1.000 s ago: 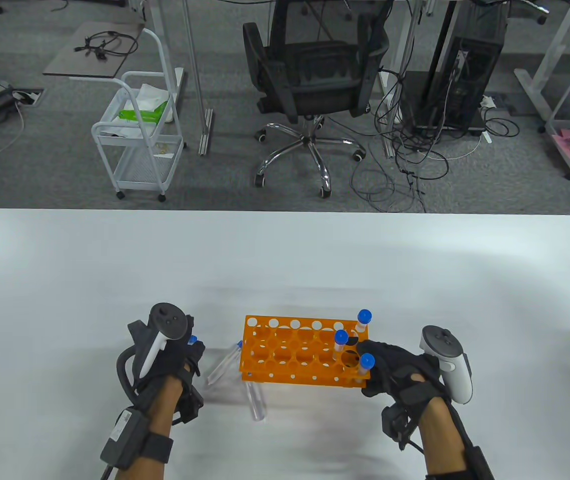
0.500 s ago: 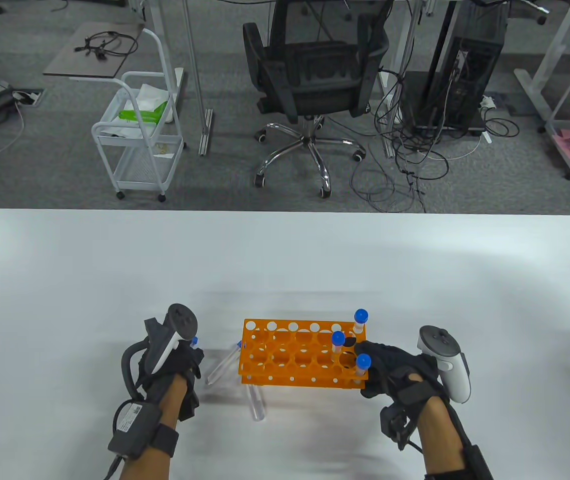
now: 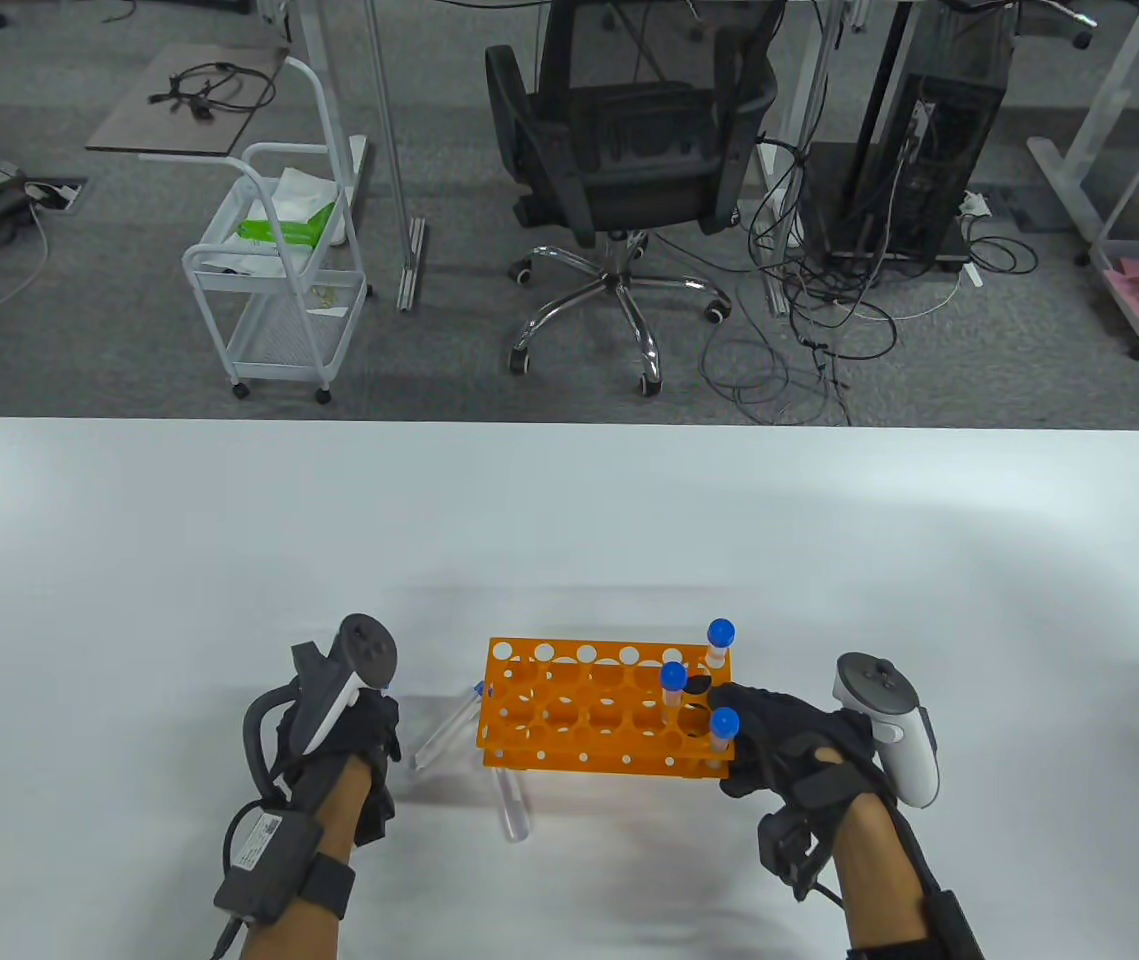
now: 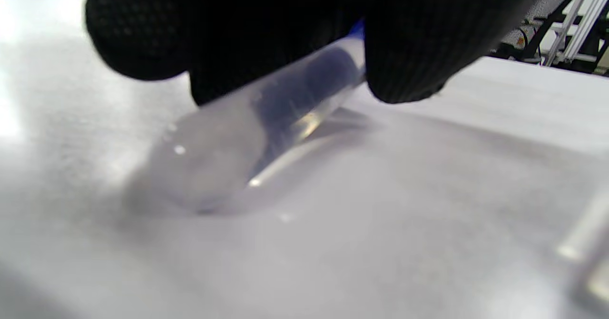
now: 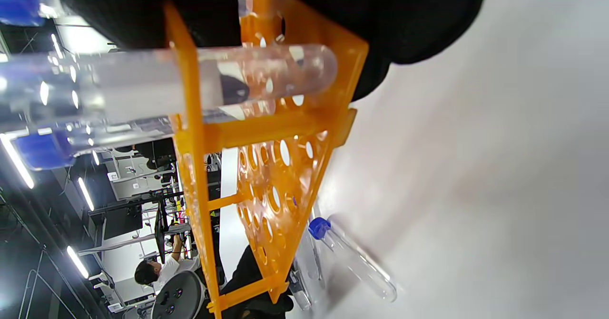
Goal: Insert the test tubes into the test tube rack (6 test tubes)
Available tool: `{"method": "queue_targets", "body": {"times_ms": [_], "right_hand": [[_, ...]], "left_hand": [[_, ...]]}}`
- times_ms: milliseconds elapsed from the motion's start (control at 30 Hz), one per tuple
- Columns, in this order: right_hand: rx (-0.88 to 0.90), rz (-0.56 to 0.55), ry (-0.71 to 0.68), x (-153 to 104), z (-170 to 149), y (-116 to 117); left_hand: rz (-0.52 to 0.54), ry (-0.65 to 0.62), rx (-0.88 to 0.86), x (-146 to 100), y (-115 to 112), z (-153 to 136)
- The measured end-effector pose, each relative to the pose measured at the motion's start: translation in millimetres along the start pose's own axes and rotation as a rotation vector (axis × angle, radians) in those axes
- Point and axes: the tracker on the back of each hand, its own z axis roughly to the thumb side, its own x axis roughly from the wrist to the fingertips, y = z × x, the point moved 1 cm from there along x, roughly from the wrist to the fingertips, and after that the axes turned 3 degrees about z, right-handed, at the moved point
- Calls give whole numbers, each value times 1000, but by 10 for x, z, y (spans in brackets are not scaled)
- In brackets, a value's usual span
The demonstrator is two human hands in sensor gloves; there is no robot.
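Note:
An orange rack stands on the white table. At its right end three blue-capped tubes stand upright. My right hand grips that end, thumb on top; its fingers wrap the rack in the right wrist view. My left hand is left of the rack, and its fingers pinch a clear tube lying on the table. Two loose tubes lie by the rack: one at its left end, one under its front edge.
The hands and rack sit near the table's front edge. Beyond the far edge stand a black office chair, a white cart and loose cables on the floor.
My left hand has shifted a little to the right and turned over the tube; the blue cap beside it is now hidden. The rack and right hand have barely moved.

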Motion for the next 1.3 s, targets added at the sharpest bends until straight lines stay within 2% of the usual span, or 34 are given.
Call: {"method": "queue_targets", "body": {"times_ms": [200, 300, 600, 767, 967, 1200, 1300], "right_hand": [[-17, 21, 4, 13, 16, 37], [-20, 32, 14, 30, 13, 48], [-4, 15, -19, -29, 40, 23], [5, -4, -14, -42, 16, -32], [6, -10, 8, -11, -14, -44], [-1, -9, 13, -2, -21, -40], [-9, -13, 19, 1, -32, -33]], "left_hand": [[97, 21, -118, -46, 268, -96], [164, -35, -164, -93, 418, -57], [409, -220, -191, -311, 942, 318], [463, -262, -241, -432, 1220, 484], [494, -332, -315, -578, 1370, 652], [459, -439, -308, -691, 1321, 808], [483, -461, -276, -768, 1308, 863]]}}
